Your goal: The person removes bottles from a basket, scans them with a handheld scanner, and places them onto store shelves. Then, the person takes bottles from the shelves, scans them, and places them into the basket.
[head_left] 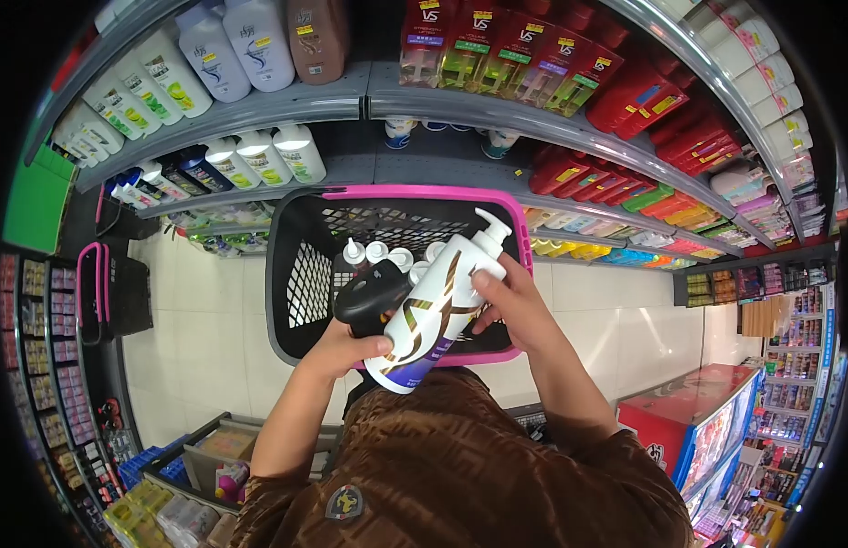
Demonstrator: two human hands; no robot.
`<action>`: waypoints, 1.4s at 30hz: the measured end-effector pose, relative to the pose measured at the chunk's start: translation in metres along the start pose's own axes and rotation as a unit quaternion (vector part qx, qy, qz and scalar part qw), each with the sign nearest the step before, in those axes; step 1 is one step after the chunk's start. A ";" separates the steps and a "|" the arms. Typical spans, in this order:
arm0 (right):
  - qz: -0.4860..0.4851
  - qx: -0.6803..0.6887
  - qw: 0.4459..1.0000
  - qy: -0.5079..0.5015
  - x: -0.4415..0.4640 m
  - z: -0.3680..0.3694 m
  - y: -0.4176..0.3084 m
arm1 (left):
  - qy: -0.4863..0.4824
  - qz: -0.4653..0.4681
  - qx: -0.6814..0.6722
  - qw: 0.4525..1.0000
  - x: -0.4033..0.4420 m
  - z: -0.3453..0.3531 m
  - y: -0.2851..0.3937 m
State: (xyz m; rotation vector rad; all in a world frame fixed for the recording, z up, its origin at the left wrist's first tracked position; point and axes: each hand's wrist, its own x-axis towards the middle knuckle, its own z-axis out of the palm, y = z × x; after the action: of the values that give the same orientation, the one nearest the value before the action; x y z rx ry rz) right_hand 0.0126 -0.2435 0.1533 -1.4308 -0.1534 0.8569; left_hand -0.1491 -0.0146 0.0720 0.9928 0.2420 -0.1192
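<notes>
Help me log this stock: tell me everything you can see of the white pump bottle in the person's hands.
The bottle is white and glossy, apparently plastic, with curving gold and dark bands and purple toward its base. Its white pump has a bent nozzle. Small print is unreadable. It tilts partly over the basket, top to the right, base nearer the wearer. The right hand grips it near the shoulder; the thumb of the left hand rests lower down.
</notes>
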 end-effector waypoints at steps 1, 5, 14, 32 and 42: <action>0.019 -0.029 0.999 -0.003 -0.001 -0.003 -0.002 | -0.003 0.001 -0.001 1.000 0.000 0.004 0.005; 0.034 -0.041 0.998 0.020 -0.001 -0.005 0.006 | -0.031 0.019 0.046 0.998 0.004 0.010 0.007; -0.315 -0.305 0.888 0.135 0.003 -0.043 0.005 | 0.096 0.049 0.031 0.994 -0.003 0.012 0.004; -0.256 -0.453 0.837 0.171 0.241 -0.173 0.008 | 0.136 -0.009 0.151 0.979 -0.057 0.039 -0.004; -0.249 -0.486 0.807 0.226 0.304 -0.235 0.025 | 0.185 -0.013 0.087 0.979 -0.059 0.037 -0.019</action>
State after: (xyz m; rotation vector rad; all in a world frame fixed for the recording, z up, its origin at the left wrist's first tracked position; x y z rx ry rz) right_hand 0.3505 -0.2524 -0.0318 -2.3566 -0.6406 -0.0959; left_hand -0.2042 -0.0571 0.0910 1.1831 0.5934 0.0226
